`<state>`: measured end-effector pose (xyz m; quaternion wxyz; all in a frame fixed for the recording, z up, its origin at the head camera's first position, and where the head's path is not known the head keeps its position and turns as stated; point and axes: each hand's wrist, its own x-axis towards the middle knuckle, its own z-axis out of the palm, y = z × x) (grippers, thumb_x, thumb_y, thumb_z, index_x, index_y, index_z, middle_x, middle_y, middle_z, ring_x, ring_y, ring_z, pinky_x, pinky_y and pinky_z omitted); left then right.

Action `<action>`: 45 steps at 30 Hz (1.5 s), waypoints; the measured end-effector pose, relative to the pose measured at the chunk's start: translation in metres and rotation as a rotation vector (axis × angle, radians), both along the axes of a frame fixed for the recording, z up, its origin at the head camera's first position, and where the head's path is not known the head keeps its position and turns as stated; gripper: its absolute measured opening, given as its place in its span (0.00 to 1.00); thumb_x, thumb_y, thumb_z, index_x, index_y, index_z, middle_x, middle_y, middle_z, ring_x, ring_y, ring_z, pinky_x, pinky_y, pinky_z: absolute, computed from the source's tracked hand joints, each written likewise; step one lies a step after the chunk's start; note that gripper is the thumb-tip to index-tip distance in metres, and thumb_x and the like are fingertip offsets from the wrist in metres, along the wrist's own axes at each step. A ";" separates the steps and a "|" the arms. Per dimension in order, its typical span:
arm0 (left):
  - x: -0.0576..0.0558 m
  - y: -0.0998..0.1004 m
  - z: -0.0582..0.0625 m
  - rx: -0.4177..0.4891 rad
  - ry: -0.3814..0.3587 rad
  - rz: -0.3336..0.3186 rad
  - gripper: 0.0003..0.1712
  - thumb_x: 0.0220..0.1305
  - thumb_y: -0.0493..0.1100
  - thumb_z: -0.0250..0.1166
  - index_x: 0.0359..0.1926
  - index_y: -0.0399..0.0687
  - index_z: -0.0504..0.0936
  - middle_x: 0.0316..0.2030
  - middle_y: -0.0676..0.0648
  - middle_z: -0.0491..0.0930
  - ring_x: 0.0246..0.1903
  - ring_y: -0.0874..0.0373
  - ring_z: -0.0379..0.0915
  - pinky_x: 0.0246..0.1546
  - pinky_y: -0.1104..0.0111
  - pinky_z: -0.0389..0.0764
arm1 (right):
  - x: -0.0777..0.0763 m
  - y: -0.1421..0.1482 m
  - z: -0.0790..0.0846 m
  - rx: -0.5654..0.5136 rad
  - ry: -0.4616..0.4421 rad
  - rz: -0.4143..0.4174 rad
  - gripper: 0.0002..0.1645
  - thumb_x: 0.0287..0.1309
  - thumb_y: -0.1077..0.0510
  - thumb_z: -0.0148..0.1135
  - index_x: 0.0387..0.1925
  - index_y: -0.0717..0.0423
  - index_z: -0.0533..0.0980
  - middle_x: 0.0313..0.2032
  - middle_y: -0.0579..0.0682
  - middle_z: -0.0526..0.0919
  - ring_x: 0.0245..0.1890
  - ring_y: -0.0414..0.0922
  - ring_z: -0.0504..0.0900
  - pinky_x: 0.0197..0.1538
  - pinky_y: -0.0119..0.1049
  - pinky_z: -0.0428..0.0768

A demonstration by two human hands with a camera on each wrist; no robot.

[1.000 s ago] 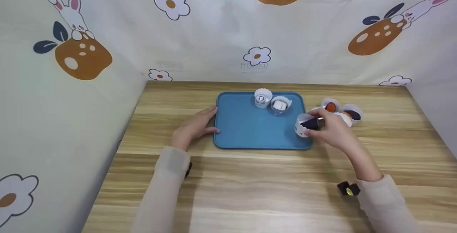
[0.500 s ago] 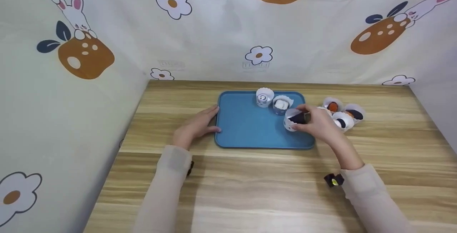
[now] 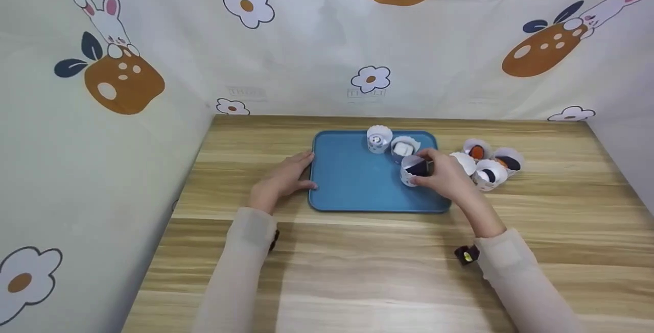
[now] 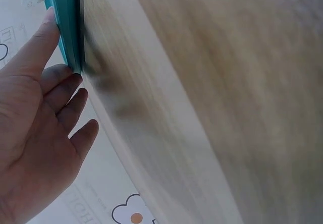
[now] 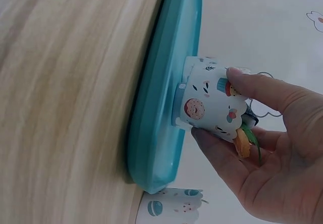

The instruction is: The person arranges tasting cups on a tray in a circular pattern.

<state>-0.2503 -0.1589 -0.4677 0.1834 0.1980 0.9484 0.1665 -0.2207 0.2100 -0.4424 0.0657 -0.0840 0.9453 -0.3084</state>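
Observation:
In the head view, my right hand holds a printed paper baking cup by its sides over the right part of a blue tray. Inside it lies something dark; the right wrist view also shows an orange piece and a green strip at its rim. Whether its base touches the tray, I cannot tell. Two more paper cups stand at the tray's back: one with a whitish swirled item, one with white pieces. My left hand touches the tray's left edge, thumb and fingers spread.
Right of the tray, several paper cups stand close together on the wooden table. One holds an orange item, another a white and black item. A patterned curtain rises behind the table.
My right hand has moved the paper cup leftward from the tray's right edge, toward the cup with white pieces. The left hand stays at the tray's left edge.

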 end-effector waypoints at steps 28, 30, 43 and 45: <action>0.002 0.000 0.001 -0.010 -0.006 0.019 0.50 0.67 0.57 0.64 0.79 0.45 0.48 0.80 0.44 0.46 0.79 0.46 0.42 0.80 0.54 0.49 | -0.002 -0.010 -0.007 0.021 -0.011 -0.037 0.43 0.56 0.51 0.73 0.66 0.67 0.65 0.59 0.68 0.77 0.56 0.60 0.78 0.60 0.58 0.78; 0.001 0.000 0.002 -0.007 -0.008 0.019 0.50 0.67 0.56 0.64 0.79 0.44 0.49 0.80 0.43 0.46 0.79 0.45 0.42 0.80 0.54 0.49 | -0.001 -0.009 -0.007 0.015 -0.008 -0.037 0.43 0.55 0.51 0.73 0.66 0.66 0.65 0.58 0.68 0.78 0.56 0.59 0.78 0.59 0.58 0.79; 0.002 0.000 0.002 0.013 -0.015 0.019 0.49 0.68 0.55 0.64 0.79 0.45 0.48 0.80 0.44 0.45 0.79 0.45 0.42 0.80 0.53 0.49 | 0.004 0.006 0.007 -0.009 -0.015 -0.050 0.43 0.58 0.50 0.71 0.68 0.65 0.64 0.58 0.67 0.79 0.57 0.62 0.80 0.58 0.58 0.81; 0.002 0.000 0.002 0.018 -0.010 0.015 0.49 0.68 0.55 0.64 0.79 0.44 0.49 0.80 0.43 0.45 0.79 0.45 0.43 0.80 0.53 0.49 | 0.005 0.009 0.009 -0.021 -0.021 -0.057 0.42 0.59 0.50 0.70 0.68 0.65 0.64 0.60 0.68 0.78 0.59 0.63 0.79 0.59 0.58 0.80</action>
